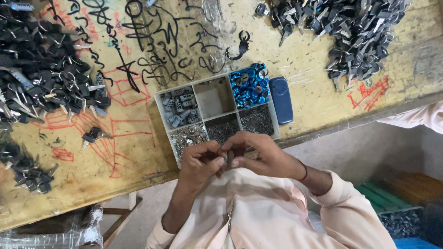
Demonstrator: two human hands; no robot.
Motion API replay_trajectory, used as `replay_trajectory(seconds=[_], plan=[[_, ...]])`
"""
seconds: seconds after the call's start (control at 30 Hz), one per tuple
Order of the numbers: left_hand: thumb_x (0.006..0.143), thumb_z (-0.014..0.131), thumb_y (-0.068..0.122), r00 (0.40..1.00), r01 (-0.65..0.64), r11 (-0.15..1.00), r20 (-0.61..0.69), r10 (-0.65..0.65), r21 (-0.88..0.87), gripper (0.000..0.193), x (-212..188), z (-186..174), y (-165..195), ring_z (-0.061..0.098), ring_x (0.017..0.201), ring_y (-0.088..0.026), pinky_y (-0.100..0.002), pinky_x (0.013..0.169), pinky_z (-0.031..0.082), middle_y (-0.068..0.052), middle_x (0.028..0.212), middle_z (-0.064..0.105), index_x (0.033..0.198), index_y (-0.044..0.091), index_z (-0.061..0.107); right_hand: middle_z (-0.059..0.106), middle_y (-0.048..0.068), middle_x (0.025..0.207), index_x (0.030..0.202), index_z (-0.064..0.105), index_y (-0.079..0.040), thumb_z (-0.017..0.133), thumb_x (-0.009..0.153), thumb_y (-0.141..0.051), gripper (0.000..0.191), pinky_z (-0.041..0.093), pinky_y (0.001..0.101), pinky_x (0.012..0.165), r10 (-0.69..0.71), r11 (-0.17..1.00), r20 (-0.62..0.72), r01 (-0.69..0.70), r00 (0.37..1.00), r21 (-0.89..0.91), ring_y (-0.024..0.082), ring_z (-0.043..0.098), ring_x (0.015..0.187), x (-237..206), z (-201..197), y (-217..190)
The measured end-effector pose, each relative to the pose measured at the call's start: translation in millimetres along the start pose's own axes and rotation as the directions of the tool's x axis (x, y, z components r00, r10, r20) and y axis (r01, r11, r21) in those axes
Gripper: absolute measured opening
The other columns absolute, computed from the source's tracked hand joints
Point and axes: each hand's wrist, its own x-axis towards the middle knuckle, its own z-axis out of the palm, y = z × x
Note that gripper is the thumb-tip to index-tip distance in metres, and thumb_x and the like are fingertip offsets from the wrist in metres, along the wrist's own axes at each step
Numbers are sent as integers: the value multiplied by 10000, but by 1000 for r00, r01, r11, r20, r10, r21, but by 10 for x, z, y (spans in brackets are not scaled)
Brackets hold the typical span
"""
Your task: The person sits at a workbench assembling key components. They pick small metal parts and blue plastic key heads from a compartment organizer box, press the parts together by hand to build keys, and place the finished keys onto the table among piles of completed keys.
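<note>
We look down from a head camera at our two hands, brought together over the near edge of a yellowed table (138, 157) covered in black and red scribbles. Our left hand (199, 162) and our right hand (258, 154) meet fingertip to fingertip, both curled and pinching a small dark part (229, 157) between them; the part is mostly hidden by the fingers, so we cannot tell its exact shape. The hands hover just in front of a grey tray (159, 97) split into six compartments. Its far row holds grey blocks (181, 110) on the left, a bare compartment in the middle, and shiny blue rings (249, 85) on the right; the near row holds small silvery and dark metal bits, too fine to make out. A dark blue phone (281, 100) lies touching the tray's right side. A large heap of black-headed keys (44, 74) on rings fills the table's left side, with a smaller cluster (28, 171) nearer us and one loose pair (93, 135) between heap and tray. Another heap of keys (350, 32) sits at the far right, well apart from the hands. Our pale pink sleeves (277, 216) fill the bottom of the view.
</note>
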Motion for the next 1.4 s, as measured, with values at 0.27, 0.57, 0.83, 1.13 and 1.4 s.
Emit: replay_trajectory(seconds=[0.27, 0.57, 0.83, 1.13, 1.4], plan=[[856, 662, 12, 998, -24, 1000, 62, 24, 3, 77, 151, -172, -88, 653, 643, -130, -278, 561, 573, -87, 780, 682, 918, -31, 675, 665, 117, 907, 1084, 645, -41, 699, 917, -132, 197, 517, 429, 626, -224, 560, 23, 148, 974, -815, 316, 691, 814, 698, -93, 86], [874, 671, -17, 974, -85, 996, 207, 89, -28, 61, 143, -172, -53, 661, 690, -145, -279, 607, 567, -102, 850, 668, 925, -50, 663, 661, 84, 794, 976, 646, -80, 678, 824, -145, 168, 516, 429, 610, -106, 438, 223, 247, 969, -865, 292, 692, 810, 1045, -90, 188], [887, 657, -49, 970, -38, 999, 238, 45, -35, 65, 128, -242, -112, 664, 710, -142, -280, 636, 575, -118, 866, 695, 950, -65, 662, 659, 71, 909, 984, 675, -57, 677, 786, -181, 233, 521, 387, 604, -288, 261, 294, 370, 911, -892, 246, 672, 787, 1351, 288, 259], [905, 656, -63, 969, -56, 993, 232, 79, -101, 67, 120, -245, -190, 676, 750, -160, -291, 651, 583, -133, 909, 691, 971, -76, 660, 631, 79, 929, 873, 664, -72, 675, 800, -170, 123, 533, 370, 626, -134, 220, 347, 369, 928, -903, 244, 676, 889, 1375, 323, 377], [930, 661, -65, 966, -67, 992, 241, 92, -108, 68, 103, -254, -213, 681, 807, -168, -306, 679, 593, -143, 953, 684, 995, -83, 657, 610, 72, 957, 1012, 644, -42, 661, 764, -160, 274, 531, 373, 623, -128, 281, 433, 451, 892, -847, 236, 679, 860, 1314, 181, 155]])
